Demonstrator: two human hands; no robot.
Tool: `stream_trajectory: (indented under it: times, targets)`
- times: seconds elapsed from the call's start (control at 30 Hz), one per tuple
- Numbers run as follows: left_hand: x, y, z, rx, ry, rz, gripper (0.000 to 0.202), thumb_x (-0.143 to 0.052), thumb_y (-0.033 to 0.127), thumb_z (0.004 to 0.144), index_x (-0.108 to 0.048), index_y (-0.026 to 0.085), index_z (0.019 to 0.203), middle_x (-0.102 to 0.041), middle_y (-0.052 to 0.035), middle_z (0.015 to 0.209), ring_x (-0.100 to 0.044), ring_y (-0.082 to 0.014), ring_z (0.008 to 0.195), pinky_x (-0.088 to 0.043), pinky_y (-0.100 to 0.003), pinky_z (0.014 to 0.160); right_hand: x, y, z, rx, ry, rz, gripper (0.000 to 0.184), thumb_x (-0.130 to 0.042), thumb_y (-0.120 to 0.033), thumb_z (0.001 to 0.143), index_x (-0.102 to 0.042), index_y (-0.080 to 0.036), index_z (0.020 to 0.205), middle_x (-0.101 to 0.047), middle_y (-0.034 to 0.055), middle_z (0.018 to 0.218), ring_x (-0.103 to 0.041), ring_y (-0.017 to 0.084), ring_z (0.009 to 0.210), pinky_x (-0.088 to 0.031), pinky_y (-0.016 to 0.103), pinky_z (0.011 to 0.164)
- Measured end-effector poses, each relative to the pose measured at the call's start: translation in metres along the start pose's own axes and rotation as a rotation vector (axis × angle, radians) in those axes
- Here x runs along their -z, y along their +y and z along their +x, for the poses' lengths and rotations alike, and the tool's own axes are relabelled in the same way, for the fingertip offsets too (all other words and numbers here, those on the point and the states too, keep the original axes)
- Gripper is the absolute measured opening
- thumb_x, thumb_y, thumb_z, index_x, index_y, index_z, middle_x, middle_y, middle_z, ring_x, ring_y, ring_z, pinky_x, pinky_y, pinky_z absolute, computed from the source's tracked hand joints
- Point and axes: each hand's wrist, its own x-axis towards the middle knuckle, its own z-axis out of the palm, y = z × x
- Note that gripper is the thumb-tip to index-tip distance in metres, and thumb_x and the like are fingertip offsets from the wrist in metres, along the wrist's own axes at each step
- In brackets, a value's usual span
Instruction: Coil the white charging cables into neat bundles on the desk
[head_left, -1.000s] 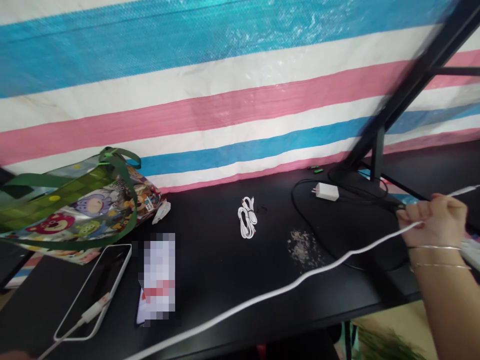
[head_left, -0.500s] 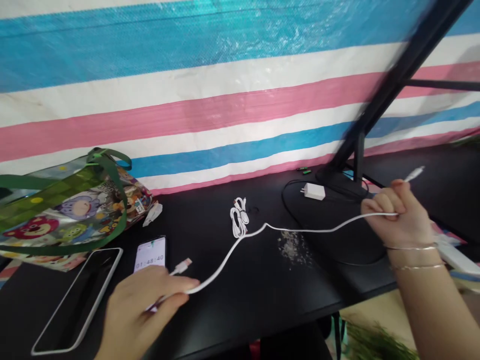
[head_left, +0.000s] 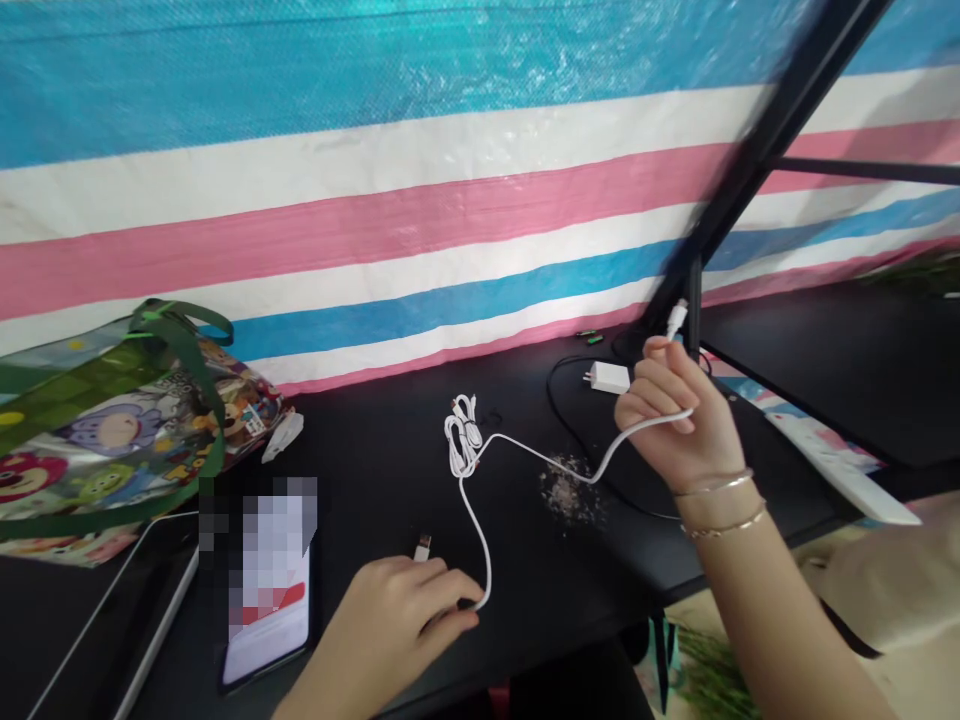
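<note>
A white USB cable (head_left: 486,545) runs loosely between my two hands over the black table. My left hand (head_left: 405,620), low at the front of the table, pinches the cable near its USB-A plug (head_left: 423,547), which sticks out beyond the knuckles. Higher on the right, my right hand (head_left: 671,405) is closed round the other end, its white connector (head_left: 676,319) pointing up past the fingers. Between the hands, a bundled white cable (head_left: 463,437) lies on the table, and the held cable passes beside or over it; I cannot tell which.
A phone with a lit, blurred screen (head_left: 270,640) and a dark-screened device (head_left: 124,610) lie left, by a cartoon-print bag (head_left: 112,430). A white charger (head_left: 609,377), a black cord (head_left: 550,385), pale crumbs (head_left: 570,490) and a black metal frame (head_left: 750,190) are toward the right.
My hands have come closer together, the left moving right and the right moving left, both still holding the cable. The cable now sags more. The phone on the left is more fully visible.
</note>
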Motion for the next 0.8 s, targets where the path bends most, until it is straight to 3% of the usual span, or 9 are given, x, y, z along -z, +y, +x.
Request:
stream_trajectory:
  times: [0.1,0.23,0.33,0.43,0.5,0.63,0.8]
  targets:
    - [0.001,-0.005,0.006,0.052,-0.038,0.013,0.015,-0.056,0.026,0.088,-0.064,0.024,0.075,-0.066,0.0075,0.059,-0.057,-0.0109,0.049,-0.034,-0.021,0.050,-0.014,0.008,0.002,-0.085,-0.030,0.052,0.018,-0.056,-0.024,0.089,-0.059,-0.024,0.071,-0.015,-0.0123,0.044,-0.008,0.005,0.032,-0.025,0.014,0.035]
    - [0.006,-0.008,0.025,0.223,-0.052,0.013,0.022,-0.059,0.029,0.084,-0.060,0.021,0.064,-0.060,0.0070,0.051,-0.054,-0.0096,0.045,-0.029,-0.021,0.048,-0.030,0.020,0.005,-0.174,-0.073,0.079,0.015,-0.066,-0.027,0.081,-0.056,-0.023,0.072,-0.025,-0.0136,0.042,-0.018,0.003,0.030,-0.027,0.013,0.035]
    - [0.002,-0.006,0.047,0.329,-0.063,-0.161,0.010,-0.058,0.030,0.084,-0.063,0.024,0.080,-0.063,0.0087,0.056,-0.058,-0.0086,0.047,-0.035,-0.019,0.052,-0.039,0.032,0.007,-0.227,-0.138,0.041,0.021,-0.073,-0.031,0.074,-0.054,-0.022,0.075,-0.033,-0.0144,0.041,-0.028,0.001,0.030,-0.028,0.013,0.034]
    - [-0.009,-0.005,0.067,0.345,-0.088,-0.300,0.019,-0.057,0.030,0.084,-0.063,0.026,0.101,-0.068,0.0083,0.065,-0.062,-0.0099,0.053,-0.040,-0.020,0.059,-0.047,0.047,0.008,-0.221,-0.164,-0.017,0.031,-0.077,-0.037,0.068,-0.052,-0.023,0.079,-0.042,-0.0143,0.043,-0.039,0.003,0.032,-0.033,0.014,0.036]
    - [-0.016,-0.005,0.075,0.360,-0.104,-0.334,0.019,-0.055,0.031,0.086,-0.065,0.026,0.101,-0.068,0.0067,0.064,-0.062,-0.0115,0.054,-0.041,-0.021,0.060,-0.050,0.055,0.009,-0.198,-0.149,-0.057,0.035,-0.077,-0.042,0.066,-0.052,-0.022,0.080,-0.046,-0.0135,0.045,-0.045,0.004,0.034,-0.038,0.014,0.038]
    - [-0.023,-0.011,0.074,0.432,-0.076,-0.350,0.025,-0.046,0.029,0.089,-0.070,0.024,0.085,-0.068,0.0045,0.062,-0.060,-0.0127,0.053,-0.041,-0.023,0.060,-0.049,0.067,0.009,-0.148,-0.158,-0.153,0.040,-0.075,-0.051,0.065,-0.050,-0.022,0.080,-0.052,-0.0119,0.046,-0.047,0.005,0.034,-0.038,0.016,0.036]
    - [-0.026,-0.024,0.067,0.483,0.055,-0.473,0.030,-0.039,0.029,0.089,-0.068,0.021,0.090,-0.068,0.0031,0.061,-0.056,-0.0115,0.049,-0.040,-0.021,0.054,-0.040,0.074,0.010,-0.103,-0.158,-0.317,0.041,-0.069,-0.056,0.068,-0.051,-0.022,0.081,-0.054,-0.0097,0.045,-0.047,0.007,0.033,-0.036,0.019,0.035]
